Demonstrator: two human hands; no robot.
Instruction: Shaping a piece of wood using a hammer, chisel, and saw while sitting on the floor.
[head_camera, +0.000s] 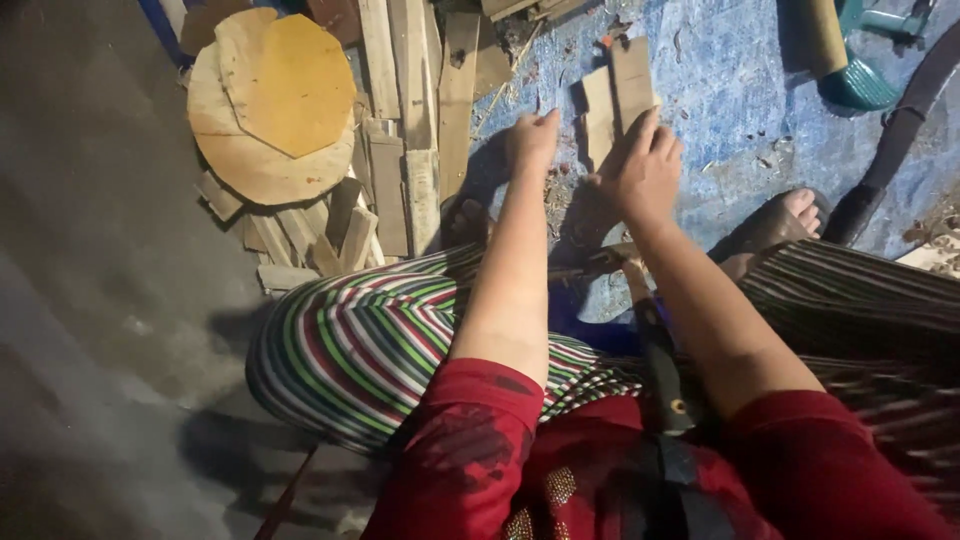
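Observation:
Both my arms in red sleeves reach forward over my lap, which is covered by striped cloth (350, 340). My left hand (530, 142) hovers over the blue tarp (730, 90) with its fingers loosely bent and nothing seen in it. My right hand (640, 170) is beside it, and its raised forefinger touches the lower edge of a small flat wooden piece (632, 78). A second small wooden piece (598, 112) lies between the two hands. A dark-handled tool (662, 375) rests across my lap.
Round wooden discs (270, 100) lie on a pile of wooden slats (410, 130) to the left. My bare foot (785, 218) rests on the tarp at the right. A green object (858, 85), a cardboard tube (825, 35) and a dark strap (895, 140) lie at the top right.

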